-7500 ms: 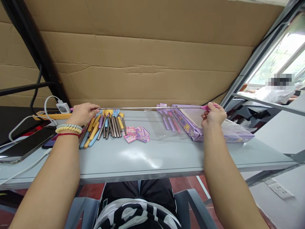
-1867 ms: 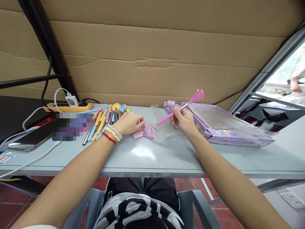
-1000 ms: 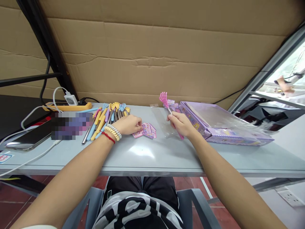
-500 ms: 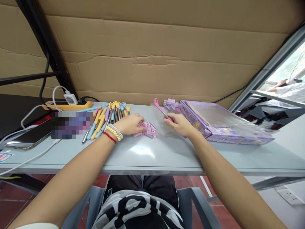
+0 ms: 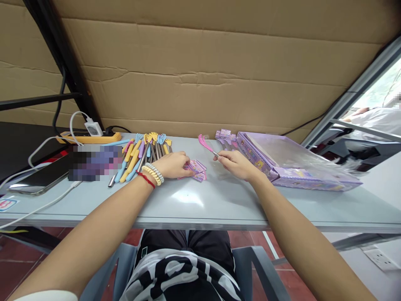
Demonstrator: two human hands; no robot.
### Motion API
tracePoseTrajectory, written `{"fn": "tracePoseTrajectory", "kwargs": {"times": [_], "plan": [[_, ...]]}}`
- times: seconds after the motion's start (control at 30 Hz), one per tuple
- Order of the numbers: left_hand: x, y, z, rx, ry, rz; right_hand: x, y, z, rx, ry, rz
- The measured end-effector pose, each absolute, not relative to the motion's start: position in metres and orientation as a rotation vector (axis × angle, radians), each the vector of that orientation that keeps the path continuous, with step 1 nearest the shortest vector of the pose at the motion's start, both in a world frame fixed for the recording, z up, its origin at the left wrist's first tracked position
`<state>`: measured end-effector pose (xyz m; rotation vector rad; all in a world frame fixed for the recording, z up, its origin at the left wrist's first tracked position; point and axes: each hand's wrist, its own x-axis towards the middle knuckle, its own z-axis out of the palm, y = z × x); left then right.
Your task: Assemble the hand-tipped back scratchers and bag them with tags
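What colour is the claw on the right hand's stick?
Pink. The claw shows best in the head view.

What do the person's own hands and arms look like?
The left hand has a ridged grey band, a ridged pale yellow band and a thin red cord at its wrist; a white edge, likely a sleeve, shows farther up. The right hand and forearm show nothing worn.

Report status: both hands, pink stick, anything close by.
Right hand gripping pink-headed stick, head pointing away leftward. Left hand on printed cards. Purple box close, right of right hand.
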<state>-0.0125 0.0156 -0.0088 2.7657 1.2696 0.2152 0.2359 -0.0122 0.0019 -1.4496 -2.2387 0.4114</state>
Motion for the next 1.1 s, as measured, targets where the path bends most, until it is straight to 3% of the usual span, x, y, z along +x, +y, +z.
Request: {"fn": "tracePoseTrajectory", "kwargs": {"times": [0.6,1.1], "plan": [[-0.006,0.028,-0.025,2.869,1.296,0.167,0.236,-0.011,0.0,-1.454,-2.319,0.258],[-0.013,0.029,-0.014,2.824,1.354,0.222,0.237,-0.01,-0.002,-1.463,-2.349,0.203]]}}
